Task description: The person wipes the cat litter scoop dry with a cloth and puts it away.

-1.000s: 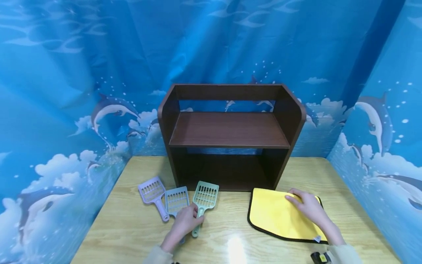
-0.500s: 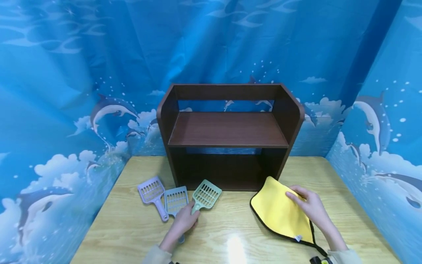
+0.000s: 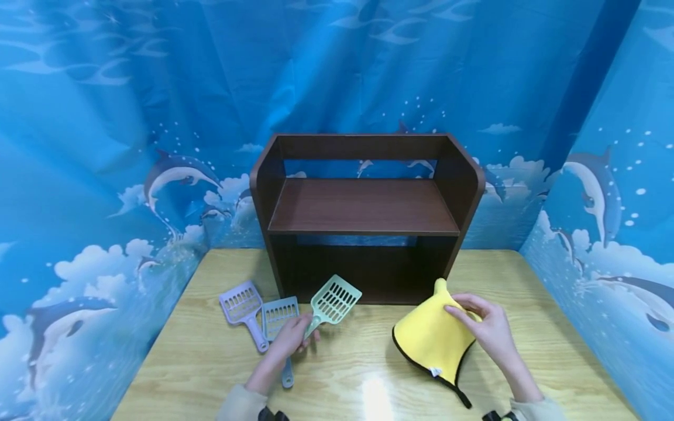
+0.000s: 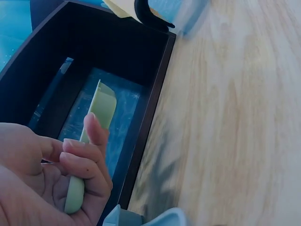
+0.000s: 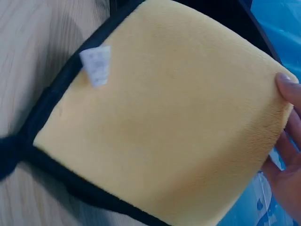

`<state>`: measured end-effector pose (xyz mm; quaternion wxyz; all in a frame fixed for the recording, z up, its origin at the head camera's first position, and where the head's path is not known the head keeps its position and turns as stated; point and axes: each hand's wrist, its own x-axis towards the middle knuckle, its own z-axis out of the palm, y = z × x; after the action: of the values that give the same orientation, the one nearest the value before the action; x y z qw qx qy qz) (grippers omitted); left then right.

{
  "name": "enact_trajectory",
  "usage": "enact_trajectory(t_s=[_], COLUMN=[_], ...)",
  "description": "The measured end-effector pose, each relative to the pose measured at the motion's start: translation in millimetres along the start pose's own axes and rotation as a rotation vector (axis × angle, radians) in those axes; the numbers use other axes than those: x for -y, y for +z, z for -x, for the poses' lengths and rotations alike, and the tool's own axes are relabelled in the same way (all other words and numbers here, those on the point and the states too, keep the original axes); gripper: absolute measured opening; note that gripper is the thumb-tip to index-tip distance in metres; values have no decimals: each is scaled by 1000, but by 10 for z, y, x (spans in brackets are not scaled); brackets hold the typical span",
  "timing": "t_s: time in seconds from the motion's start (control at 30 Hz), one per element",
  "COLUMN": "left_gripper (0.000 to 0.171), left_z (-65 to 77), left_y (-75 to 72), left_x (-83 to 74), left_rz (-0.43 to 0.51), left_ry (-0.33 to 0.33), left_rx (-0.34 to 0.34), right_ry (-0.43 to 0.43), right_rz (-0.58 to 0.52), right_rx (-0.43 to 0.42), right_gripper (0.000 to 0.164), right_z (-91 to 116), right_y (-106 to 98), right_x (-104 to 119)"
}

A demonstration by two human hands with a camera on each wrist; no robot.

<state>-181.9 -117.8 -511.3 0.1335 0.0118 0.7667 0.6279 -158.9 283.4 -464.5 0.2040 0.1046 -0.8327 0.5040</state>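
My left hand (image 3: 292,336) grips the handle of a green slotted litter scoop (image 3: 335,299), lifted off the table with its head tilted up toward the shelf. In the left wrist view the fingers curl round the green handle (image 4: 75,194). My right hand (image 3: 487,327) pinches a yellow cloth (image 3: 434,336) with black edging between thumb and fingers. The cloth hangs folded, its black-edged corner low near the table. A small white tag (image 5: 96,65) shows on its border in the right wrist view.
A dark brown two-tier shelf (image 3: 363,207) stands at the back of the wooden table (image 3: 179,368). To the left lie a purple litter scoop (image 3: 242,304) and a blue litter scoop (image 3: 279,313), the blue one partly under my left hand. Blue dolphin-printed curtains (image 3: 174,88) surround the table.
My left hand has lifted the green scoop from the table, turning its head up and right. My right hand has raised the yellow cloth, which went from lying flat to hanging folded.
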Motion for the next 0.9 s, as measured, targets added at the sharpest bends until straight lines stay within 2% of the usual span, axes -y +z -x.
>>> enact_trajectory(t_s=[0.17, 0.3, 0.4, 0.57, 0.63, 0.73, 0.9], left_gripper=[40, 42, 43, 44, 44, 44, 43], left_z=[-8, -5, -16, -29, -32, -37, -37], left_y=[-12, -33, -47, -57, -58, -58, -43], left_x=[-25, -49, -66, -105, -128, -154, -199], left_rz=[3, 1, -2, 9, 9, -3, -9], left_ry=[-16, -19, -15, -13, -16, -13, -14], left_rx=[-7, 7, 16, 6, -4, -14, -4], right_ry=[-139, -221, -240, -197, -186, -226, -327], right_rz=[-49, -36, -69, -127, -126, -114, -13], right_rx=[-95, -118, -109, -140, -173, -202, -178], right_gripper=[23, 30, 27, 22, 26, 31, 33], right_z=[-36, -106, -144, -154, -160, -184, -261], right_y=[109, 174, 216, 289, 330, 390, 446], right_x=[53, 83, 183, 374, 345, 224, 85])
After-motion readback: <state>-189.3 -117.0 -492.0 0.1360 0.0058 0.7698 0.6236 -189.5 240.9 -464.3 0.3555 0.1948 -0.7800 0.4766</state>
